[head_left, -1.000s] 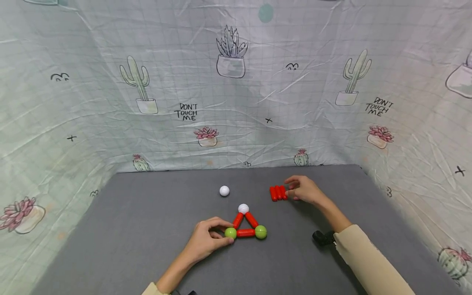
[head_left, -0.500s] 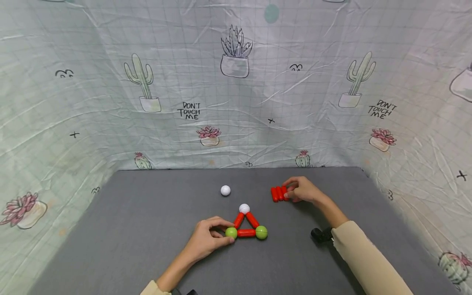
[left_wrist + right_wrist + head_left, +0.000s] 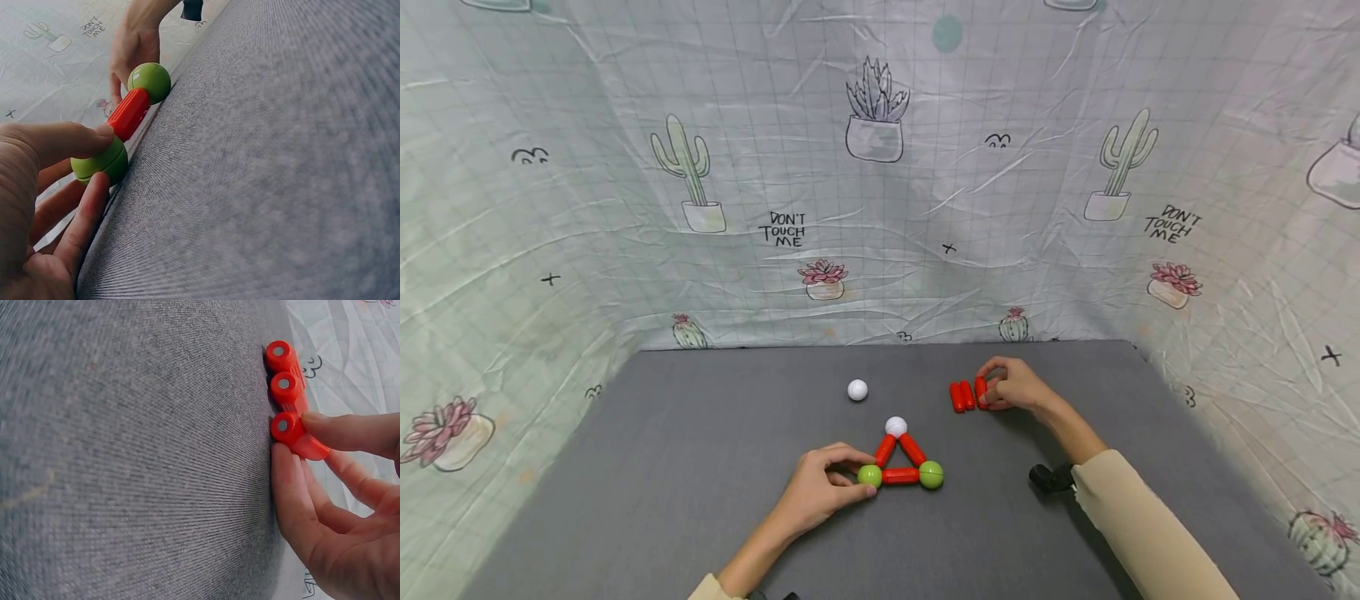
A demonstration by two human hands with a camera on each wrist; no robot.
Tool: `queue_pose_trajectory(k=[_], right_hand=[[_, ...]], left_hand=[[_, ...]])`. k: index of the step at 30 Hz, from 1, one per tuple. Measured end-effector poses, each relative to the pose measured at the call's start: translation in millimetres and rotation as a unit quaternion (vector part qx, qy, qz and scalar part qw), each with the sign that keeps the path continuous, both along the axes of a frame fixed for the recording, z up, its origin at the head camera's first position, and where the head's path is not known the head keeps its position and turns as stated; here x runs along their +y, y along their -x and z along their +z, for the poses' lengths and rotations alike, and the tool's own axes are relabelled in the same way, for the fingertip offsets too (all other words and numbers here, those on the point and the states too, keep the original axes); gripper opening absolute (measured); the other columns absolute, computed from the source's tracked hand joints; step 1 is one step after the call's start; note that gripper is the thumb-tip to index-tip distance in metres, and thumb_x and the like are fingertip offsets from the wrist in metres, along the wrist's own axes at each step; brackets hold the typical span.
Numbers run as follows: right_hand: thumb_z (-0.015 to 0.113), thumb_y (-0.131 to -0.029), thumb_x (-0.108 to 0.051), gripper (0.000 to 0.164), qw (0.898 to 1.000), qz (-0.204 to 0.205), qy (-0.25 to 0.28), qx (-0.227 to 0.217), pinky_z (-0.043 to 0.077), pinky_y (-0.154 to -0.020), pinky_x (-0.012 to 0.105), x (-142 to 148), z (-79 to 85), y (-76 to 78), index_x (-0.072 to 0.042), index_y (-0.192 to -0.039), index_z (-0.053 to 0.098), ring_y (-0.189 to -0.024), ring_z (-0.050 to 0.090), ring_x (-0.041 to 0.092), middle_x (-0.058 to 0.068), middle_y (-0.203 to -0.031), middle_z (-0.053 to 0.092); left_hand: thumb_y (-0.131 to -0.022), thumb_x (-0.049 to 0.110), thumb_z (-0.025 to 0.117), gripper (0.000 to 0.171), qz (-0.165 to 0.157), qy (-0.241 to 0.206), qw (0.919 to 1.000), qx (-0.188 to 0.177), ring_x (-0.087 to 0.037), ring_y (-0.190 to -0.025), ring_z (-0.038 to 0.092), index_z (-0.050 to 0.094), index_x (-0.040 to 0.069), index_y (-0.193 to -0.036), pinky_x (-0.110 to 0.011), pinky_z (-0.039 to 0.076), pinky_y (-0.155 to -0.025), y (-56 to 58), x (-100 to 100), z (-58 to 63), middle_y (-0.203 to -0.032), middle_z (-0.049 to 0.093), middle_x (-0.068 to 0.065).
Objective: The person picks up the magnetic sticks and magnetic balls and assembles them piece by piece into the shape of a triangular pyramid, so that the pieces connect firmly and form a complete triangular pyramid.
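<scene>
A flat triangle of three red magnetic rods lies on the table, with a white ball (image 3: pixel 896 427) at its far corner and green balls at the two near ones. My left hand (image 3: pixel 830 480) pinches the near-left green ball (image 3: pixel 103 164) between thumb and fingers. The near-right green ball (image 3: pixel 931 475) joins it through a red rod (image 3: pixel 900 476). Farther right, my right hand (image 3: pixel 1015 386) pinches a single red magnetic rod (image 3: pixel 300 434) by its sides. Two more red rods (image 3: pixel 962 396) lie side by side just left of it, a small gap apart.
A loose white ball (image 3: pixel 857 390) rests beyond the triangle, to the left. The grey table (image 3: pixel 700 467) ends at a hanging cloth (image 3: pixel 910 208) printed with cacti, which walls the back and sides.
My right hand has closed on the rightmost red rod and drawn it slightly away from the other two. The left hand keeps its hold on the green ball.
</scene>
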State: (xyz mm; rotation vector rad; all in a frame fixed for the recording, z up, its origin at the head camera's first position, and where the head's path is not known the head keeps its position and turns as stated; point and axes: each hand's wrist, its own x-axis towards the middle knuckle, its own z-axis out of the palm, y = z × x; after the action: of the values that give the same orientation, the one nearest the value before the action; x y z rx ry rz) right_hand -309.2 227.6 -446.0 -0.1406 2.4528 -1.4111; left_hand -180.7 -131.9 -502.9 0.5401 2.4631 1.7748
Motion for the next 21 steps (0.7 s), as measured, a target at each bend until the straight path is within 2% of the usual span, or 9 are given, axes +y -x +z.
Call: queue_pose_trajectory(k=[6, 13, 16, 21], right_hand=[[0.066, -0.083, 0.01, 0.046, 1.0, -0.009, 0.009, 0.006, 0.063, -0.071, 0.035, -0.6, 2.1, -1.9, 0.008, -0.128, 0.057, -0.075, 0.066, 0.018, 0.014, -0.094, 0.064], [0.065, -0.083, 0.01, 0.045, 0.999, -0.019, -0.012, 0.027, 0.063, -0.072, 0.037, -1.6, 8.4, -9.0, 0.004, -0.127, 0.06, -0.076, 0.064, 0.018, 0.014, -0.094, 0.065], [0.067, -0.084, 0.008, 0.045, 0.999, -0.01, -0.012, 0.042, 0.063, -0.074, 0.04, -2.5, 11.8, -12.4, 0.004, -0.128, 0.06, -0.077, 0.065, 0.018, 0.016, -0.097, 0.067], [0.067, -0.083, 0.005, 0.045, 0.998, 0.028, 0.016, 0.056, 0.063, -0.08, 0.045, -8.3, 20.4, -21.8, 0.005, -0.128, 0.058, -0.086, 0.067, 0.022, 0.025, -0.106, 0.068]], left_hand=[[-0.076, 0.014, 0.092, 0.036, -0.002, 0.0, 1.0, 0.003, -0.007, -0.077, 0.069, 0.079, 0.015, -0.109, -0.023, 0.06, -0.066, -0.3, -0.4, 1.2, -0.101, 0.074, -0.006], [-0.076, 0.015, 0.092, 0.036, -0.004, -0.001, 1.0, 0.008, -0.007, -0.079, 0.069, 0.079, 0.015, -0.11, -0.024, 0.06, -0.067, -0.5, 0.4, 1.2, -0.1, 0.073, -0.005], [-0.076, 0.016, 0.092, 0.036, -0.004, 0.0, 1.0, 0.007, -0.008, -0.077, 0.069, 0.079, 0.017, -0.11, -0.024, 0.06, -0.066, -0.1, 0.5, 0.7, -0.1, 0.073, -0.005], [-0.076, 0.016, 0.092, 0.036, -0.004, 0.0, 1.0, 0.006, -0.008, -0.076, 0.069, 0.079, 0.018, -0.109, -0.024, 0.06, -0.066, 0.4, 0.6, 0.4, -0.101, 0.074, -0.005]])
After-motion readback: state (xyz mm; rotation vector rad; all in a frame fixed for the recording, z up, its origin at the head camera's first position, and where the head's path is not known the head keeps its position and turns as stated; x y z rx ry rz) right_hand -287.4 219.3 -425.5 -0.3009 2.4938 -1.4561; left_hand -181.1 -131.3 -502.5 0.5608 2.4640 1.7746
